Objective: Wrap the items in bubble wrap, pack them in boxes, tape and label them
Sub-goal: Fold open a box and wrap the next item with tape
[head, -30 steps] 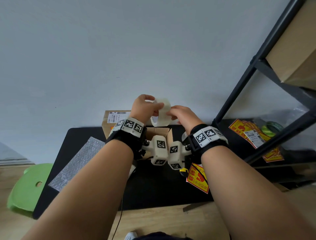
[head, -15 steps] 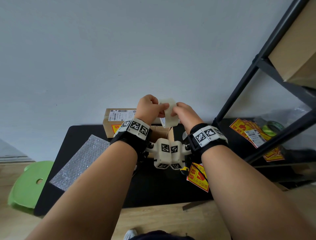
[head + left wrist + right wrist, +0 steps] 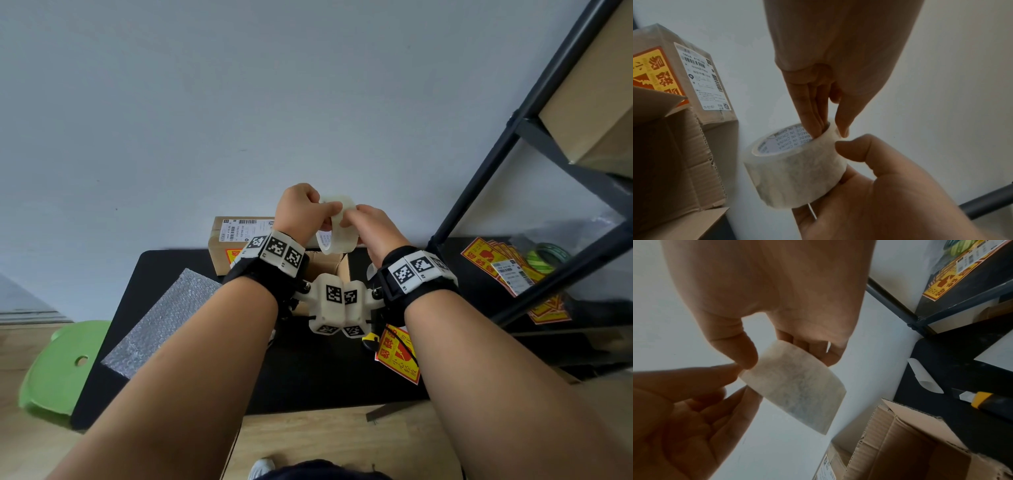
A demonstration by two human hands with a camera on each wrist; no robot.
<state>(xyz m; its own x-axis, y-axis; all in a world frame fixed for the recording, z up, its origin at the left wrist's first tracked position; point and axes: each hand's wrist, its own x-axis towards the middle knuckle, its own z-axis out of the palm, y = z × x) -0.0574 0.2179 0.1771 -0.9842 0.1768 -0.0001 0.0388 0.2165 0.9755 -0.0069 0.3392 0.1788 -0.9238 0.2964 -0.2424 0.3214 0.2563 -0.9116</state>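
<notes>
A roll of clear packing tape [image 3: 337, 228] is held up in front of the wall by both hands. My left hand [image 3: 308, 212] has its fingers [image 3: 813, 123] inside the roll's core and its thumb on the outer face. My right hand [image 3: 370, 222] pinches the roll [image 3: 797, 386] between its thumb [image 3: 744, 353] on the outer face and fingers behind. Below the hands an open cardboard box [image 3: 329, 265] stands on the black table [image 3: 308, 377]; its inside is hidden. Flat on the table's left lies a bubble wrap sheet [image 3: 164, 318].
A sealed, labelled box [image 3: 239, 236] stands against the wall behind the open box. A fragile sticker [image 3: 399, 356] and a yellow utility knife [image 3: 978, 400] lie at my right. A black shelf frame [image 3: 513, 137] holds more stickers [image 3: 496, 263]. A green stool [image 3: 58, 366] stands left.
Both hands have turned the tape roll between them: edge-on half a second ago, it shows its core again. The hands stayed in nearly the same place.
</notes>
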